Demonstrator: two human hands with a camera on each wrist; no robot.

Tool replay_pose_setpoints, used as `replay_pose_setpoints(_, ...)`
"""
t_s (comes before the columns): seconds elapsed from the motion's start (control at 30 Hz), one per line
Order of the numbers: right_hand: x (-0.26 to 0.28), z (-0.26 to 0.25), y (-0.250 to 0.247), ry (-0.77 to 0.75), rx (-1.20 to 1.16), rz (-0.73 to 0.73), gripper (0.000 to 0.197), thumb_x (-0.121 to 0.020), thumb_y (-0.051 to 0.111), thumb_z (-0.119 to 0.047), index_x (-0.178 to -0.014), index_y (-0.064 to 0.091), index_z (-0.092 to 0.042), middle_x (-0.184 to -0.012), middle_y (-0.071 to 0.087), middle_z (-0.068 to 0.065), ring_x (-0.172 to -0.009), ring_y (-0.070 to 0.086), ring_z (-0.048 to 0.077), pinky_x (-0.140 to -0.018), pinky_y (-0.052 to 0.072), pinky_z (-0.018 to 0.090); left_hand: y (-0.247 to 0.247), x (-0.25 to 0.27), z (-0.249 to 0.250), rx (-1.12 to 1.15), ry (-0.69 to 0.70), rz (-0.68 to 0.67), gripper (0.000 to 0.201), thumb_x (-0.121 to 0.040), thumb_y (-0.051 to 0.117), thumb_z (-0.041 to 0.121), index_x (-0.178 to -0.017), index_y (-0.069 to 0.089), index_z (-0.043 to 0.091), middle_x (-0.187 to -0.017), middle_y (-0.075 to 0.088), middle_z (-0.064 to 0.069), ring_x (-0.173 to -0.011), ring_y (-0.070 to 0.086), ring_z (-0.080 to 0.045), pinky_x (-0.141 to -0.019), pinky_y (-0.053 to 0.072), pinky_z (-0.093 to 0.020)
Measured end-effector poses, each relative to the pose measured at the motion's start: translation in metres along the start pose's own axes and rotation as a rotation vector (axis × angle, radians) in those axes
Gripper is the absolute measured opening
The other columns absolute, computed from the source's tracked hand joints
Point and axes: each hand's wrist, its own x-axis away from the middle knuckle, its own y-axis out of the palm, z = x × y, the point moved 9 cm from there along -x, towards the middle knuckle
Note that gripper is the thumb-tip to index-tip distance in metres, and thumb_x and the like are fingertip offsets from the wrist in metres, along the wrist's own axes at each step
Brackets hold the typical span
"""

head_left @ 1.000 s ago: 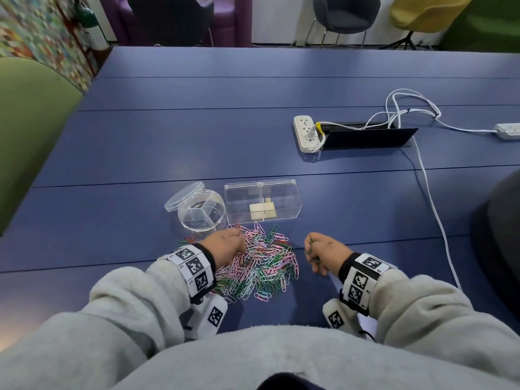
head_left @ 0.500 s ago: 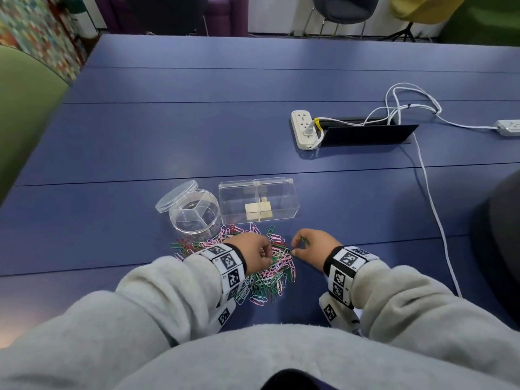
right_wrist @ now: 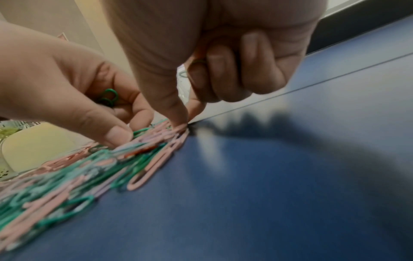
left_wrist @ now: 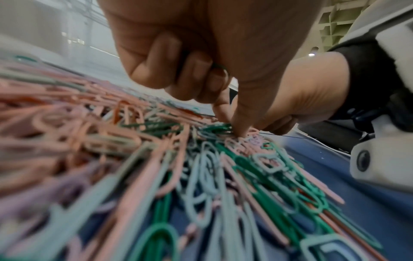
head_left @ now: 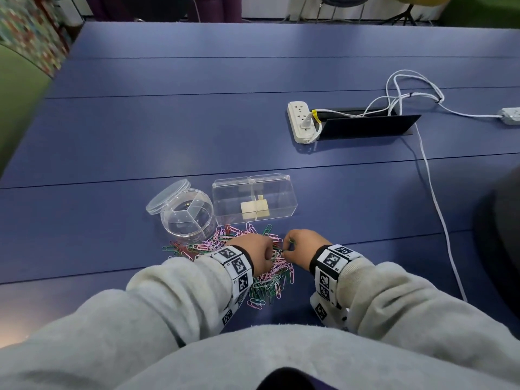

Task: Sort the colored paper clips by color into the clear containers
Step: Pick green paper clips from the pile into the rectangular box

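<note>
A mixed heap of pink, green, pale blue and red paper clips (head_left: 270, 277) lies on the blue table (head_left: 197, 136). My left hand (head_left: 263, 256) rests over its right side, thumb and forefinger tips down in the clips (left_wrist: 232, 127). Its curled fingers hold a few green clips (right_wrist: 108, 97). My right hand (head_left: 298, 247) is at the heap's right edge with thumb and forefinger touching pink clips (right_wrist: 185, 123), and a green clip (right_wrist: 197, 61) sits in its curled fingers. Behind the heap stand a round divided clear container (head_left: 187, 215) and a rectangular clear box (head_left: 254, 198).
The round container's lid (head_left: 167, 196) leans against its left side. Beige blocks (head_left: 254, 213) sit inside the rectangular box. A white power strip (head_left: 301, 122), a black cable flap (head_left: 365, 126) and white cords (head_left: 433, 187) lie far right. A green chair (head_left: 17, 108) stands left.
My left hand has moved right across the heap and my right hand has moved left to the heap's edge, so the two hands now nearly meet.
</note>
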Motion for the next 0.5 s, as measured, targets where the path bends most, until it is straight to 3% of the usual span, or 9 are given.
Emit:
replay_pose_setpoints(0.13,0.0,0.005,0.003,0.023,-0.047,-0.008,0.022,-0.085,0.062,-0.02,-0.067,0.051,-0.027,-0.068,0.052,-0.01,-0.065,0.051,0.01,-0.065,0.044,0.024,0.001,0.002,-0.006,0.076,0.021,-0.001,0.012,-0.088,0.058,0.027,-0.097,0.06,0.019,-0.099,0.064,0.002,-0.091,0.059,-0.017,-0.079,0.046,-0.027)
replay_pose_setpoints(0.3,0.011,0.015,-0.001,0.061,-0.188,0.017,0.017,-0.081,0.061,-0.018,-0.068,0.051,-0.023,-0.064,0.051,-0.006,-0.058,0.046,0.01,-0.056,0.04,0.023,-0.005,0.007,-0.017,0.2,0.002,0.085,0.008,-0.09,0.058,0.028,-0.092,0.057,0.021,-0.077,0.052,0.012,-0.076,0.05,-0.011,-0.071,0.039,-0.022)
replay_pose_setpoints(0.4,0.017,0.019,-0.01,0.067,-0.252,0.071,0.02,-0.082,0.055,-0.015,-0.067,0.044,-0.021,-0.062,0.047,-0.004,-0.059,0.043,0.013,-0.057,0.037,0.025,-0.01,0.012,-0.026,0.3,-0.038,0.139,0.003,-0.09,0.05,0.021,-0.087,0.05,0.022,-0.08,0.056,0.005,-0.074,0.053,-0.017,-0.069,0.045,-0.024)
replay_pose_setpoints(0.5,0.023,0.021,-0.014,0.07,-0.31,0.103,0.024,-0.085,0.052,-0.013,-0.066,0.041,-0.021,-0.062,0.046,-0.003,-0.057,0.04,0.012,-0.055,0.036,0.025,-0.01,0.017,-0.033,0.403,-0.08,0.149,0.011,-0.09,0.048,0.02,-0.08,0.048,0.025,-0.068,0.052,0.005,-0.064,0.05,-0.017,-0.064,0.047,-0.027)
